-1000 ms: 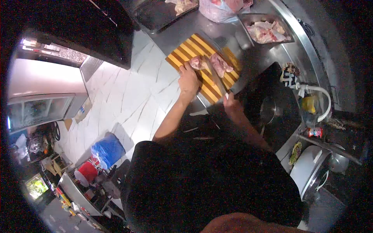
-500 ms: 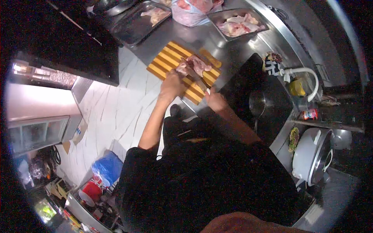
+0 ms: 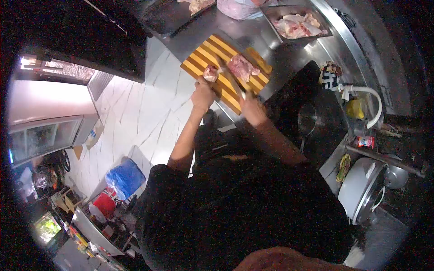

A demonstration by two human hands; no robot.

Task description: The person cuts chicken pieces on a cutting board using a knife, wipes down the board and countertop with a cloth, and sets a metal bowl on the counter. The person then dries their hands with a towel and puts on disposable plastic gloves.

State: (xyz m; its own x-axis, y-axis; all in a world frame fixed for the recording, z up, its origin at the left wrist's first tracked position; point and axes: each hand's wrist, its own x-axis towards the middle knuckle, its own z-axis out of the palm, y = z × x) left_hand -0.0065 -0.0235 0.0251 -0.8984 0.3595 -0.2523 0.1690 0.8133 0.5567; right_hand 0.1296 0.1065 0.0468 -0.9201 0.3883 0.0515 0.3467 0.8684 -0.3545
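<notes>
My left hand is closed on a small piece of raw chicken at the near-left side of a striped wooden cutting board. My right hand grips a knife by its handle. Its blade lies across the board, between the small piece and a larger cut of raw chicken. That larger cut rests flat on the board to the right of the blade. Just past the board's right edge lies a brownish-yellow block, its kind unclear.
Behind the board stand a metal tray of raw chicken, a plastic bag and a dark tray with chicken at its edge. A dark sink or recess with a round pan is to the right, near a white faucet hose.
The small chicken piece now sits apart from the larger cut, with the left hand on it. The knife blade has come into the gap between them. The whole view has shifted slightly.
</notes>
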